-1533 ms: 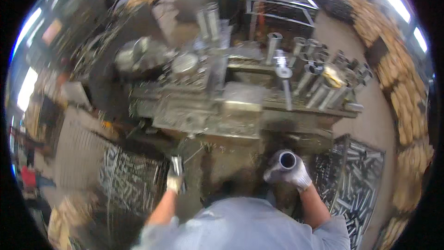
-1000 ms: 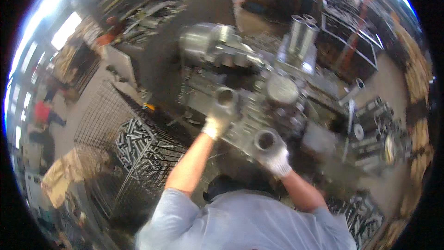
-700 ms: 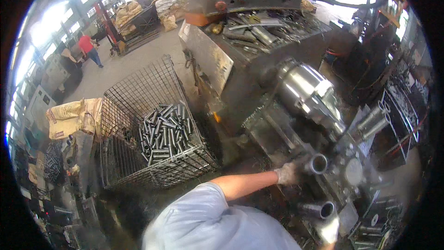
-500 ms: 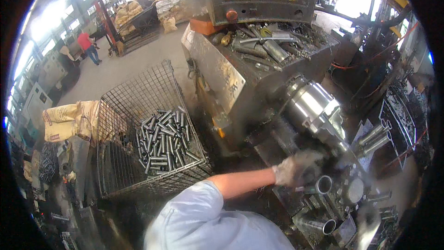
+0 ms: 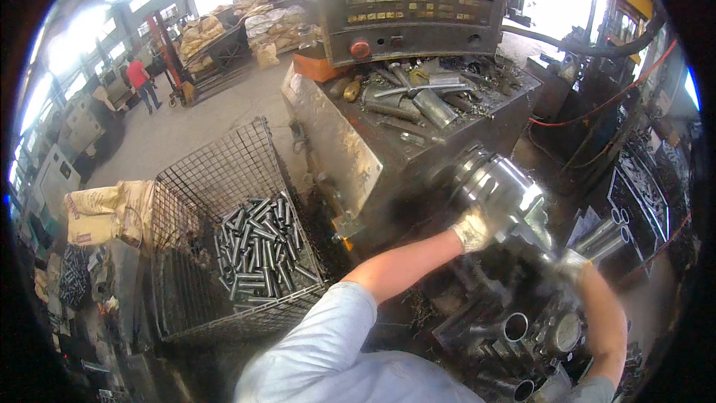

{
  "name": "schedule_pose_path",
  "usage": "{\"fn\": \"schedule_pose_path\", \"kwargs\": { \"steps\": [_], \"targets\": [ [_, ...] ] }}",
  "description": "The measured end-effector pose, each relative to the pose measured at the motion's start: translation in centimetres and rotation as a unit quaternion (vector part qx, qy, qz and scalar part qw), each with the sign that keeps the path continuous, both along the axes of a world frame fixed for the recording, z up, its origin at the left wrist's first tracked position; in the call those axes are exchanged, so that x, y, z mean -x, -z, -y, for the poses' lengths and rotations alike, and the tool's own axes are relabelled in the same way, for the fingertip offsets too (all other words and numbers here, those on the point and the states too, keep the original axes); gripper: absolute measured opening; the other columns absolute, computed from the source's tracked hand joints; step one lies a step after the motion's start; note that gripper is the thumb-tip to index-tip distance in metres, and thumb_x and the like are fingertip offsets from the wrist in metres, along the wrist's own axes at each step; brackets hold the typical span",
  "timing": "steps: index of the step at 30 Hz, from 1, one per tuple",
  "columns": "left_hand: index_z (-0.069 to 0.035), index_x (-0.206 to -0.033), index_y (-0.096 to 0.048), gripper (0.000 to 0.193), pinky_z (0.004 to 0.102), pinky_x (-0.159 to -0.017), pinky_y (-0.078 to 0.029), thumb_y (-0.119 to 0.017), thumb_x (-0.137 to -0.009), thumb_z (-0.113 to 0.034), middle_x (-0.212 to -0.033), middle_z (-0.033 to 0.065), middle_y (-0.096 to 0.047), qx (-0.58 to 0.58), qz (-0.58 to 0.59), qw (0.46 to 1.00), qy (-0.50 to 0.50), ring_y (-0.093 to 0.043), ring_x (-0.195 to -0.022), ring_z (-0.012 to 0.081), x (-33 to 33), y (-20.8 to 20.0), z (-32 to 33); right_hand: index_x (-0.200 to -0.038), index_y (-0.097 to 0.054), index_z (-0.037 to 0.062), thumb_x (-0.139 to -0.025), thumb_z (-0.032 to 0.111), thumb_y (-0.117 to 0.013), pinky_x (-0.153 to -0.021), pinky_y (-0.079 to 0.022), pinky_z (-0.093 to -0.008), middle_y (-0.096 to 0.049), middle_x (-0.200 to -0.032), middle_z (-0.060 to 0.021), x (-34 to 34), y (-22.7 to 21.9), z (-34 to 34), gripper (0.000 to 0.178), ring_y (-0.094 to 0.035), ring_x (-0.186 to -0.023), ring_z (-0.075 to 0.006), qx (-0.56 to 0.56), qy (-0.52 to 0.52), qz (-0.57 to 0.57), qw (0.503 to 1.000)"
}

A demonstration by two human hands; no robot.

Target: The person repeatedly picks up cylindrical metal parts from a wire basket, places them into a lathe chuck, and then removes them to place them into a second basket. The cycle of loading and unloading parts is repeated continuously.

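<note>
The shiny round metal chuck point(image 5: 507, 186) is in front of me, to the right of my middle, sticking out from the dark machine housing point(image 5: 440, 157). My left hand point(image 5: 471, 230), in a pale glove, is up against its near lower side; the fingers are partly bent, but I can't tell whether they grip anything. My right hand point(image 5: 573, 263), gloved too and blurred, is at the chuck's outer front end, and I can't tell if it is closed on something there.

Just below my hands, two wide metal tubes lie side by side, the upper tube point(image 5: 488, 330) and the lower tube point(image 5: 498, 383), open ends facing right. Right of the upper one is a round metal cap point(image 5: 567, 332). Past my right hand stand some narrower shiny tubes point(image 5: 611, 241).

On top of the housing, metal scraps and tools point(image 5: 432, 104) lie heaped beneath a control panel point(image 5: 418, 19) with a red knob point(image 5: 360, 49). To my left, a wire basket point(image 5: 216, 151) holds a pile of short metal parts point(image 5: 257, 250), with a tan sack point(image 5: 104, 213) beside it. Farther off, a person in a red top point(image 5: 139, 75) is near a red pallet lifter point(image 5: 164, 48).
</note>
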State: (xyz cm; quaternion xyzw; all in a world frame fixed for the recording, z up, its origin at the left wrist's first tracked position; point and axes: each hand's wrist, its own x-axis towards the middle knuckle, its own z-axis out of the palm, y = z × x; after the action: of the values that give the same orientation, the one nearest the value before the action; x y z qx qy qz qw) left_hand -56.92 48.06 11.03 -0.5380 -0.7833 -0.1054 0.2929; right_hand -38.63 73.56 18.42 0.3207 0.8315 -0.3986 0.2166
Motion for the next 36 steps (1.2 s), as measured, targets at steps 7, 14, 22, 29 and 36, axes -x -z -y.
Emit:
{"fn": "schedule_pose_path", "kwargs": {
  "steps": [7,14,22,29,36],
  "targets": [
    [-0.001,-0.15,-0.049,0.064,0.0576,-0.124,-0.024,-0.057,-0.098,-0.038,-0.153,0.0192,-0.05,0.029,-0.056,0.997,0.033,-0.041,-0.148,0.0382,1.5,-0.7,-1.9,-0.134,-0.063,-0.0022,-0.069,0.025,-0.09,-0.091,-0.058,-0.0426,-0.075,-0.117,-0.0166,0.8,0.2,-1.0,0.075,-0.073,-0.103,-0.0304,-0.193,-0.208,0.013,0.959],
    [-0.005,-0.131,-0.065,0.076,0.0502,-0.11,-0.048,-0.088,-0.064,-0.033,-0.136,0.019,-0.064,0.19,0.149,0.966,0.096,-0.06,-0.129,0.0364,3.2,-7.6,-3.5,-0.115,-0.068,0.0033,-0.074,0.042,-0.08,-0.086,-0.056,-0.0447,-0.073,-0.101,-0.0227,1.8,5.6,-1.5,0.058,-0.07,-0.092,-0.0348,-0.268,-0.222,-0.114,0.93],
    [-0.002,-0.143,-0.054,0.082,0.048,-0.11,-0.046,-0.083,-0.069,-0.019,-0.132,0.0223,-0.063,0.001,0.122,0.991,0.054,-0.059,-0.126,0.0413,-0.4,-10.8,-3.8,-0.097,-0.079,-0.0009,-0.073,0.039,-0.088,-0.073,-0.059,-0.0425,-0.078,-0.094,-0.0181,2.9,6.7,-6.7,0.047,-0.076,-0.086,-0.0259,-0.021,-0.253,0.054,0.966],
    [0.001,-0.141,-0.054,0.078,0.0539,-0.112,-0.042,-0.075,-0.067,-0.012,-0.132,0.0239,-0.062,-0.086,0.061,0.991,0.083,-0.055,-0.127,0.0452,1.6,-6.1,-3.5,-0.096,-0.08,0.0072,-0.075,0.053,-0.085,-0.064,-0.05,-0.0421,-0.074,-0.08,-0.006,5.1,8.2,-6.9,0.051,-0.066,-0.073,-0.0239,-0.098,-0.306,-0.023,0.947],
    [0.0,-0.145,-0.051,0.079,0.0541,-0.116,-0.04,-0.075,-0.071,-0.013,-0.139,0.0245,-0.059,-0.057,0.074,0.995,0.045,-0.053,-0.132,0.0458,0.8,-6.0,-3.1,-0.087,-0.079,0.0025,-0.068,0.04,-0.082,-0.07,-0.058,-0.0436,-0.076,-0.084,-0.0167,-4.8,-0.5,-6.4,0.042,-0.074,-0.078,-0.0304,-0.334,-0.311,-0.003,0.89]
  ]
}}
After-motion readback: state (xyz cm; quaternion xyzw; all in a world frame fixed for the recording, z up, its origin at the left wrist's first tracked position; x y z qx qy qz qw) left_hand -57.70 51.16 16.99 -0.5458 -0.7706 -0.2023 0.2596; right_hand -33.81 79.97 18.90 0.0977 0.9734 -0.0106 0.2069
